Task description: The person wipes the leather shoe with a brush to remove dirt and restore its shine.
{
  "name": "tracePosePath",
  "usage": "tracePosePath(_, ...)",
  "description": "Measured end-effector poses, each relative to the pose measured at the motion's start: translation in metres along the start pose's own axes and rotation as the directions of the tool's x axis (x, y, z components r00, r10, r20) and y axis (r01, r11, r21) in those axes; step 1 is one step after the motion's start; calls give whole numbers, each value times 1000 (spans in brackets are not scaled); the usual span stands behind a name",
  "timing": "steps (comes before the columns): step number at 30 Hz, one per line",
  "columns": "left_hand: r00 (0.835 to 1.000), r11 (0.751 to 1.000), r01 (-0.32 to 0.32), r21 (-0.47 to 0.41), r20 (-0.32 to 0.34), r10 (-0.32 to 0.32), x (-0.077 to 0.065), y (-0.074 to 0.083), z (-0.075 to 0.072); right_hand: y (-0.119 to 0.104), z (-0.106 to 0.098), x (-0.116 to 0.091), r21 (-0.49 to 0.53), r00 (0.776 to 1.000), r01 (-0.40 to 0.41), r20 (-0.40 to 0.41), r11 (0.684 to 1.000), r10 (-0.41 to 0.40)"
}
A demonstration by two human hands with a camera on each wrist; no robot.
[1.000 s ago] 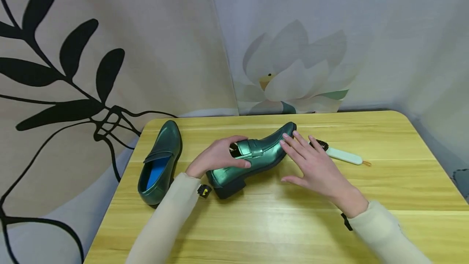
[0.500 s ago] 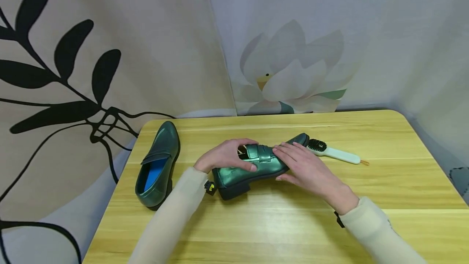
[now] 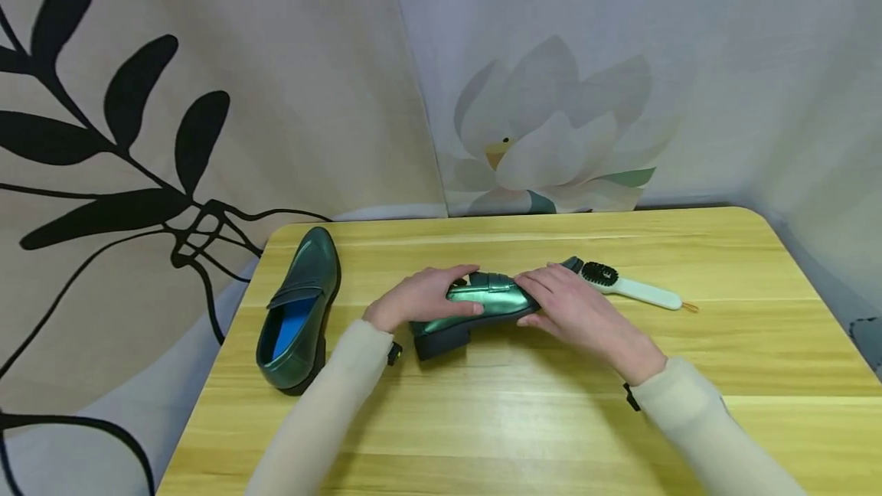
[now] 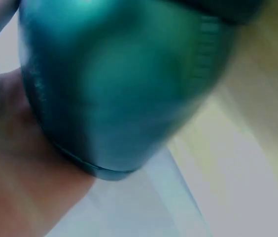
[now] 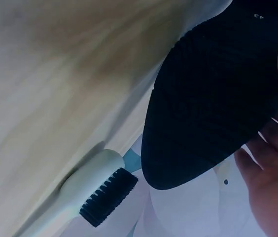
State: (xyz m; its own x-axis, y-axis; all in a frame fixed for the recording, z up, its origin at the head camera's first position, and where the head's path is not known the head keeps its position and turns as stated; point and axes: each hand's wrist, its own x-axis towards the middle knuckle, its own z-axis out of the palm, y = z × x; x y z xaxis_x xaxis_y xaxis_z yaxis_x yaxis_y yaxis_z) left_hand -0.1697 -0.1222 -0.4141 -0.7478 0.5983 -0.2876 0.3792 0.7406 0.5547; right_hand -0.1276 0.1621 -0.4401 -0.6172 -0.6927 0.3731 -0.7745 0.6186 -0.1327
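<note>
A metallic green loafer (image 3: pixel 492 297) with a black sole hangs slightly above the table, between both hands, toe toward the right. My left hand (image 3: pixel 423 298) grips its heel end, thumb along the near side and fingers going over the opening. At the front, my right hand (image 3: pixel 586 312) holds the toe part, covering most of it. The right wrist view shows the dark sole (image 5: pixel 208 98) tilted up, the thumb on its edge. Blurred in the left wrist view is the green heel leather (image 4: pixel 124 89).
The matching green loafer (image 3: pixel 299 312), blue inside, stands at the table's left. A pale mint brush (image 3: pixel 644 292) with black bristles lies just beyond the held toe. The wooden table (image 3: pixel 551 435) ends at the back before a patterned curtain (image 3: pixel 331 83).
The held loafer has shifted right and rolled, showing less of its opening. My right hand, earlier spread beside the toe, has moved left onto it and now holds it.
</note>
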Motion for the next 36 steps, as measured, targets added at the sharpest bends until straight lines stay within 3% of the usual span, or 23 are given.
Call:
tracePosePath(4, 996, 1000, 0, -21, -92, -2, -6, -8, 3, 4, -1, 5, 26, 1000, -3, 18, 1000, 2)
tracePosePath(8, 982, 995, -70, -74, -183, 55, -13, -19, 1, 6, -2, 4, 50, 997, -52, 51, 997, 50)
tracePosePath(12, 972, 985, -123, -119, -215, 95, -17, -29, 2, 8, -5, -1, 70, 992, -100, 84, 993, 94)
tracePosePath(17, 969, 975, -117, -187, -239, 71, -18, -37, 8, 15, -14, -15, 138, 979, -193, 92, 971, 181)
tracePosePath(20, 965, 970, -102, -220, -259, 43, -22, -40, 10, 26, -26, -29, 172, 946, -323, 75, 931, 315)
tracePosePath(23, 964, 963, -88, -255, -265, 17, -26, -41, 11, 42, -40, -44, 182, 883, -470, 84, 864, 462)
tracePosePath(26, 964, 956, -76, -283, -265, -1, -29, -43, 11, 58, -49, -58, 158, 821, -571, 146, 806, 553)
tracePosePath(28, 964, 954, -72, -293, -264, -8, -30, -44, 11, 66, -50, -66, 133, 790, -607, 202, 783, 579)
tracePosePath(32, 965, 948, -83, -309, -262, -1, -29, -43, 12, 78, -44, -79, 73, 769, -612, 288, 788, 571)
tracePosePath(36, 965, 940, -101, -326, -261, 13, -25, -39, 13, 86, -38, -91, 1, 782, -571, 306, 821, 544)
